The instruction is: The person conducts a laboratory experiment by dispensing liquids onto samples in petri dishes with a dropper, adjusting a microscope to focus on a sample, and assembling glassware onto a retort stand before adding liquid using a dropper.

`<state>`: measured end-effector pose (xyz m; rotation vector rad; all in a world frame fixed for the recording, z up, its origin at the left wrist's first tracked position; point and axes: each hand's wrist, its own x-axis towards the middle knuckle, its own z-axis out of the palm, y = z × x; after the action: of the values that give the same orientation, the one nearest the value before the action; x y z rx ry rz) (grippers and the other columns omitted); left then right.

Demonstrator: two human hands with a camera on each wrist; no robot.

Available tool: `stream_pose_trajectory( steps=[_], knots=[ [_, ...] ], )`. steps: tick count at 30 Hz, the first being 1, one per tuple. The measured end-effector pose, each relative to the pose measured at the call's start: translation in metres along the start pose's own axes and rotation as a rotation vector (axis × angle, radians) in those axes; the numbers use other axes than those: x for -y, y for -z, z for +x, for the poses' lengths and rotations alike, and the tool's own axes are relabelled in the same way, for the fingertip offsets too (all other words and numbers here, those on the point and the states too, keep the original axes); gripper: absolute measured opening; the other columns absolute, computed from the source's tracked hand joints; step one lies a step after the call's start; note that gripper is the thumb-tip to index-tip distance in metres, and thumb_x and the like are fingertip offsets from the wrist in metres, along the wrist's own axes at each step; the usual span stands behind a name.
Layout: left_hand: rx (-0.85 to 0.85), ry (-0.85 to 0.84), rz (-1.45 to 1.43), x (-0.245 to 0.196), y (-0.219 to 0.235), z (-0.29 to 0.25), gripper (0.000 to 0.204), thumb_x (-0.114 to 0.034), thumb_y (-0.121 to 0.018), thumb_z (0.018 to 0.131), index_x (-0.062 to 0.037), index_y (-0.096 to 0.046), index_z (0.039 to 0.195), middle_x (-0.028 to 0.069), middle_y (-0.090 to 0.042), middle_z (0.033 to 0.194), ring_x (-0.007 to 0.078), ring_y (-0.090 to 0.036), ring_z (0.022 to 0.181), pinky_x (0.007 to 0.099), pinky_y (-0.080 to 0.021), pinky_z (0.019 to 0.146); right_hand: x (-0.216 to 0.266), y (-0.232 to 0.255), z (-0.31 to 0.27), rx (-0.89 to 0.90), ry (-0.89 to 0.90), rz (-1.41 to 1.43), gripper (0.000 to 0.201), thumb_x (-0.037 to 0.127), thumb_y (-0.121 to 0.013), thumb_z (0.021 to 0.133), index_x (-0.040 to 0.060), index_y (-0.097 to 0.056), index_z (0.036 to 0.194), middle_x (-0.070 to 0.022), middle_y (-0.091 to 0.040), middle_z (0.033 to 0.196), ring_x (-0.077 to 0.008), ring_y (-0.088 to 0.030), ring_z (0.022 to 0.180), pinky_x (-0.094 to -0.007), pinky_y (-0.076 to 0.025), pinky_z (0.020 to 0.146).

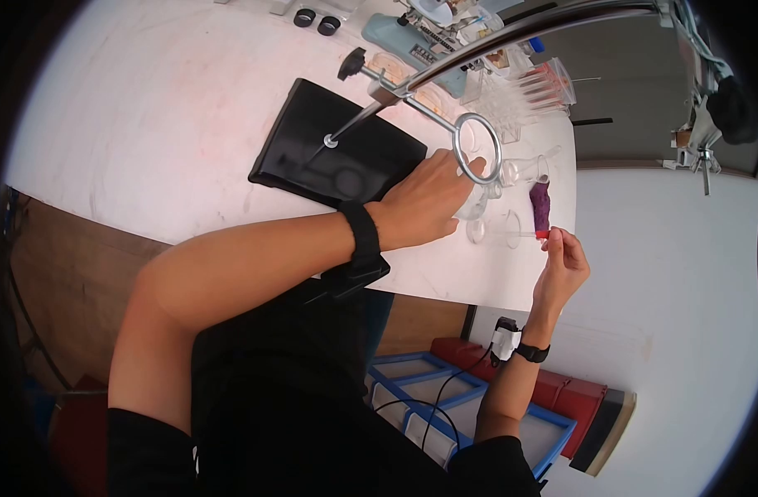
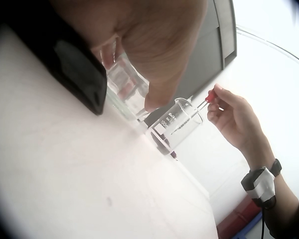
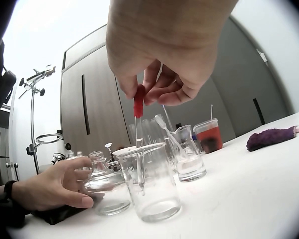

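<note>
My right hand (image 1: 563, 261) pinches the red rubber bulb (image 3: 139, 103) of a glass dropper. The dropper's slim tube (image 3: 141, 174) reaches down inside a clear glass beaker (image 3: 162, 201), which stands upright on the table; its tip is above the beaker's bottom. Just left of the beaker in the right wrist view is a squat, narrow-necked glass bottle (image 3: 107, 191). My left hand (image 1: 424, 203) holds this bottle from the side, the thumb (image 2: 159, 97) on the near side and the fingers partly hidden behind the glass.
A metal stand with a ring (image 1: 500, 153) rises from a black base (image 1: 312, 157) beside my left forearm. Behind the beaker are a small glass vessel (image 3: 192, 169) holding a plastic pipette and a red-filled cup (image 3: 209, 137). A long purple, rough-surfaced object (image 3: 271, 139) lies near the table edge.
</note>
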<state>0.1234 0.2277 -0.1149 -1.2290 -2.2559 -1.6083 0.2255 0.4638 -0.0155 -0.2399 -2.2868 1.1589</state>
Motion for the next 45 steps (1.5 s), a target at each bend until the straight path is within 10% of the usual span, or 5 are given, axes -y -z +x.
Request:
stream_pose_trajectory(
  steps=[45],
  knots=[
    [0.088,0.026,0.126,-0.009,-0.003,0.015,0.086,-0.013,-0.085,0.066,0.0059,-0.040,0.138,0.0244,-0.055,0.125,0.0371,-0.056,0.117,0.0422,-0.046,0.101,0.005,0.004,0.004,0.058,0.070,-0.149,0.020,0.018,-0.073,0.090,-0.0016,-0.071,0.091,-0.0056,-0.071,0.079,-0.0090,-0.066,0.074,-0.0225,-0.050,0.067]
  ],
)
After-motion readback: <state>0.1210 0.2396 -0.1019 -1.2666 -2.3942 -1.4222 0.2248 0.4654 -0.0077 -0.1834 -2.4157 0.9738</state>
